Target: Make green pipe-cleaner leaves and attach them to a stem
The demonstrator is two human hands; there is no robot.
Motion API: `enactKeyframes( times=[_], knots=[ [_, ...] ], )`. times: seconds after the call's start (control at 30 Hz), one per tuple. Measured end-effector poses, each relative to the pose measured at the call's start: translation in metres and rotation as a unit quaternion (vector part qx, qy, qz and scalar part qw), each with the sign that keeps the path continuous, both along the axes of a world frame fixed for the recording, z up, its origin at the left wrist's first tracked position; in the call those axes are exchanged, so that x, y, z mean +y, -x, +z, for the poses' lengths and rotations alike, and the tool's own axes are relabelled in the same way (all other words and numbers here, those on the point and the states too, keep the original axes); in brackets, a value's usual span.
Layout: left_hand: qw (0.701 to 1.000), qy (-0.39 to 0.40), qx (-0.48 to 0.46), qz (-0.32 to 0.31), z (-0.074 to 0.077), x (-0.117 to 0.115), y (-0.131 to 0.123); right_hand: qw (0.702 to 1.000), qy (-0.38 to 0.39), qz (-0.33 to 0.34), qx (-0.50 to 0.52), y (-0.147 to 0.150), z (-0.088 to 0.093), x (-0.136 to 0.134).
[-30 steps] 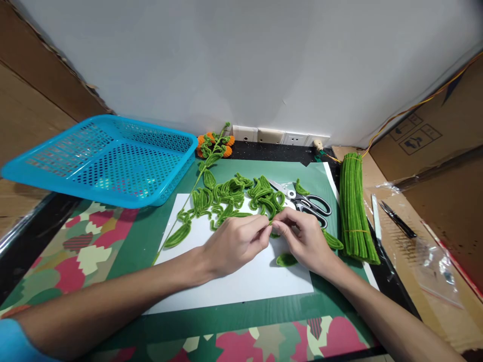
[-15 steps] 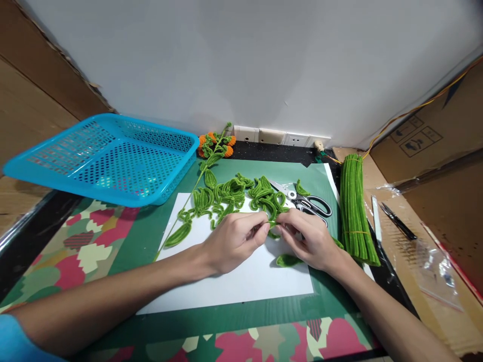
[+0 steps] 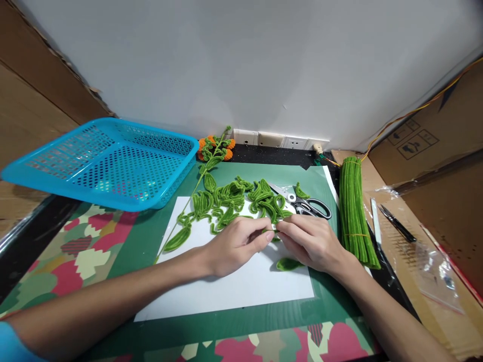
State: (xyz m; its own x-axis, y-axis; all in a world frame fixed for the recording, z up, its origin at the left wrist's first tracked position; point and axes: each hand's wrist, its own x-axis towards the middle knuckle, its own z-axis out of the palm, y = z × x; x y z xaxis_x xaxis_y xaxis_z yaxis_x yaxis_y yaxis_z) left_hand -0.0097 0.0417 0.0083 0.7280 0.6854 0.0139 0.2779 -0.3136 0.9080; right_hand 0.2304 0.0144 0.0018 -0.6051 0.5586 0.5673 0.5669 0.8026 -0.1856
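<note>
My left hand (image 3: 237,246) and my right hand (image 3: 315,240) meet above a white paper sheet (image 3: 222,291), fingertips pinched on a short green pipe cleaner (image 3: 274,231) that they mostly hide. Behind them lies a heap of curled green pipe cleaner pieces (image 3: 232,195). A looped green leaf (image 3: 289,264) rests below my right hand. Scissors (image 3: 302,201) with black and grey handles lie just beyond that hand, partly covered by it. To the left, a long green stem with leaves (image 3: 179,238) runs up to orange flowers (image 3: 227,153).
A blue perforated basket (image 3: 158,201) stands at the back left. On the right lies a tied bundle of green pipe cleaners (image 3: 354,216), with a black-handled tool (image 3: 398,223) and a clear plastic bag (image 3: 439,276) on cardboard beyond. Wall sockets (image 3: 271,140) line the back.
My fingertips have shifted slightly while staying close together on the green pipe cleaner. The right hand's fingers are now more stretched over the pinch. The view has tilted a little.
</note>
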Motion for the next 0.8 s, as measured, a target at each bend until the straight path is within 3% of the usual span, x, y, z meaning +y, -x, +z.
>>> enactKeyframes(
  times=[0.1, 0.6, 0.8],
  knots=[
    [0.998, 0.050, -0.014, -0.026, 0.0022, 0.0014, 0.0009, 1.000, -0.022, 0.000, -0.017, 0.0004, -0.0004, -0.0002],
    [0.997, 0.065, -0.020, -0.039, 0.0017, 0.0034, 0.0009, 1.000, 0.000, 0.013, -0.015, 0.0025, 0.0013, -0.0013],
    [0.999, 0.023, -0.031, 0.017, -0.0001, 0.0011, -0.0018, 0.985, 0.152, 0.016, 0.081, 0.0041, 0.0017, -0.0037]
  ],
)
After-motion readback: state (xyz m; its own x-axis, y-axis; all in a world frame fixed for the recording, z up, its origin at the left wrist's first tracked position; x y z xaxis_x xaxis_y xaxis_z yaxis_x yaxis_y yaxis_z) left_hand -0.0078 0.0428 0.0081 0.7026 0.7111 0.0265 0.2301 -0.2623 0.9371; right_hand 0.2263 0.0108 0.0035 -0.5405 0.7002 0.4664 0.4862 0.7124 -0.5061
